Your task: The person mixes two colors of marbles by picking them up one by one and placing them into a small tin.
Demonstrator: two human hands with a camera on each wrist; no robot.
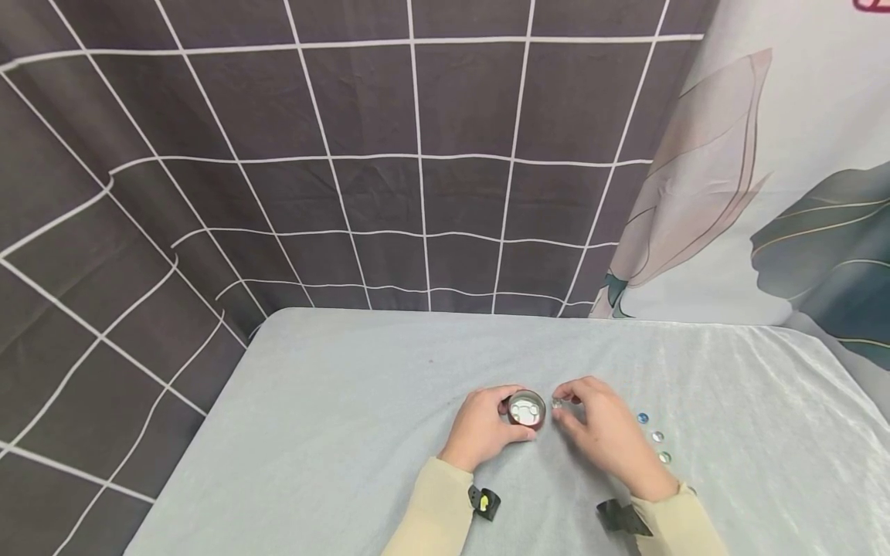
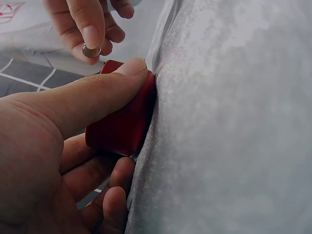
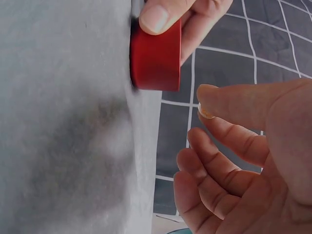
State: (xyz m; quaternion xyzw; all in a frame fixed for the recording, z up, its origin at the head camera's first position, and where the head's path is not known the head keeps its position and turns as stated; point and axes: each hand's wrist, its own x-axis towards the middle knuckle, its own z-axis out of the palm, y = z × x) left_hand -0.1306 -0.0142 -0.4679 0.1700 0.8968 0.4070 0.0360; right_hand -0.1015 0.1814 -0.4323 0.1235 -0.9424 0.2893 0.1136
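Observation:
My left hand (image 1: 481, 423) grips a small round red container (image 1: 526, 410) standing on the cloth, its thumb on the near side and fingers round the far side. From above, the container is open, with a pale, shiny interior and what look like clear pieces inside. Its smooth red wall (image 3: 157, 61) shows in the right wrist view. Just right of it, my right hand (image 1: 606, 429) pinches a small clear glass gem (image 1: 557, 403) between thumb and forefinger. In the left wrist view that gem (image 2: 91, 50) is above the cloth, apart from the container.
To the right of my right hand lie a blue glass gem (image 1: 643, 418), a clear one (image 1: 657, 437) and a greenish one (image 1: 665, 457). A pale grey cloth (image 1: 334, 432) covers the table. Dark curtains with white grid lines (image 1: 459, 193) hang behind and at the left.

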